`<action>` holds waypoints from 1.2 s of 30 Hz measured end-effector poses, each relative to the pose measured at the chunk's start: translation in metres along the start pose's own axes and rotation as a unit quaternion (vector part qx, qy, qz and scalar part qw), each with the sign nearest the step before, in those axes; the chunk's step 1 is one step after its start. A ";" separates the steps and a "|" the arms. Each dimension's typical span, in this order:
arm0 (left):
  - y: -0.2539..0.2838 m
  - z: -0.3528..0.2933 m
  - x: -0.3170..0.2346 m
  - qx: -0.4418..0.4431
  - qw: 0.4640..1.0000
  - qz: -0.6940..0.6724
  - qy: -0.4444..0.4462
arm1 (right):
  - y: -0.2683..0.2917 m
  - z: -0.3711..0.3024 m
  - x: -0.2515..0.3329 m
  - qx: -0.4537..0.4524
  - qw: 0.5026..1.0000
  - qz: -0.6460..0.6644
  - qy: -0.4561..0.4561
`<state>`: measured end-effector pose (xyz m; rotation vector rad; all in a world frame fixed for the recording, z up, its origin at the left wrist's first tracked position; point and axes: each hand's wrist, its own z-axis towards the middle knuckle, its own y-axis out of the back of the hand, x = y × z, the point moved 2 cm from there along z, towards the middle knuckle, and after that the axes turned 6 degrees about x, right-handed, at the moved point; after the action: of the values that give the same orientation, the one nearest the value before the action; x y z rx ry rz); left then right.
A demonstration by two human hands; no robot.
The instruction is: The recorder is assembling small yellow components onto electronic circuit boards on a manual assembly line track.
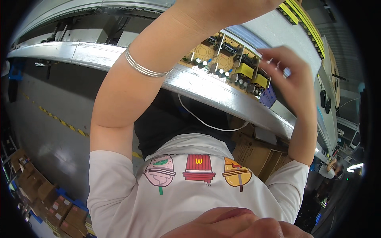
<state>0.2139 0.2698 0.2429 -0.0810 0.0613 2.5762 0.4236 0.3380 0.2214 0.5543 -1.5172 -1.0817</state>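
Observation:
My left arm, with silver bangles [147, 71] on it, reaches up across the picture. Only the heel of my left hand [234, 11] shows, over the far side of the circuit boards; its fingers lie beyond the top edge. A panel of tan circuit boards [224, 59] sits on the line, carrying black capacitors, heat sinks and yellow transformers [245, 70]. At the panel's right end, my right hand [291, 75] is curled and blurred by motion. Small shiny pieces [286, 72] show among its fingers, too smeared to name.
A silver metal rail [206, 89] runs along the near side of the boards. A purple-blue block [268, 96] stands by their right end. Below the rail hang a white cable [194, 115] and cardboard boxes [248, 152]. Yellow strips [305, 23] line the far right.

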 end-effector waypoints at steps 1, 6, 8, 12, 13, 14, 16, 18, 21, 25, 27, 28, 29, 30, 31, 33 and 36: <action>-0.001 0.000 0.006 -0.002 1.000 -0.002 -0.005 | 0.014 0.009 -0.008 -0.043 0.998 -0.044 -0.001; -0.009 0.001 0.002 0.042 0.999 0.017 0.028 | 0.056 0.054 -0.108 -0.213 0.944 -0.251 -0.022; -0.004 0.000 -0.002 0.076 0.994 0.045 0.058 | 0.055 0.057 -0.128 -0.241 0.909 -0.338 -0.029; 0.002 -0.003 -0.007 0.143 0.976 0.098 0.130 | 0.053 0.056 -0.149 -0.264 0.931 -0.248 -0.043; 0.004 -0.003 -0.007 0.143 0.976 0.101 0.132 | 0.052 0.057 -0.147 -0.261 0.932 -0.246 -0.040; 0.003 -0.002 -0.008 0.111 0.983 0.083 0.117 | 0.053 0.054 -0.143 -0.266 0.930 -0.251 -0.043; 0.003 -0.001 -0.010 0.045 0.993 0.053 0.091 | 0.055 0.047 -0.131 -0.270 0.926 -0.259 -0.043; 0.000 -0.001 -0.010 0.011 0.996 0.038 0.081 | 0.057 0.033 -0.114 -0.267 0.938 -0.217 -0.040; -0.008 -0.002 -0.001 -0.014 0.999 0.037 0.026 | 0.039 0.014 -0.069 -0.209 0.975 -0.076 -0.013; -0.001 -0.003 -0.002 -0.006 0.999 0.035 0.023 | -0.006 -0.004 -0.001 -0.023 0.997 0.078 -0.009; 0.001 -0.003 -0.004 0.008 0.999 0.030 0.038 | -0.020 -0.011 0.017 0.022 0.989 0.111 -0.092; -0.001 -0.003 -0.004 0.008 0.999 0.028 0.038 | -0.022 -0.011 0.017 0.020 0.989 0.111 -0.094; -0.003 -0.004 -0.004 0.005 0.999 0.026 0.037 | -0.024 -0.012 0.016 0.026 0.992 0.090 -0.089; -0.005 -0.004 -0.004 0.001 0.999 0.024 0.036 | -0.026 -0.012 0.015 0.032 0.994 0.068 -0.085; -0.007 -0.004 -0.004 -0.003 0.999 0.022 0.036 | -0.028 -0.012 0.014 0.038 0.995 0.046 -0.080; -0.007 -0.005 -0.004 -0.007 0.999 0.020 0.036 | -0.030 -0.011 0.014 0.044 0.996 0.025 -0.075; -0.006 -0.007 -0.006 0.006 0.999 0.024 0.045 | -0.032 -0.010 0.018 0.038 0.997 -0.033 -0.051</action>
<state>0.2224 0.2716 0.2366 -0.1929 0.1127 2.6197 0.4219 0.3050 0.2028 0.6127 -1.6443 -1.1221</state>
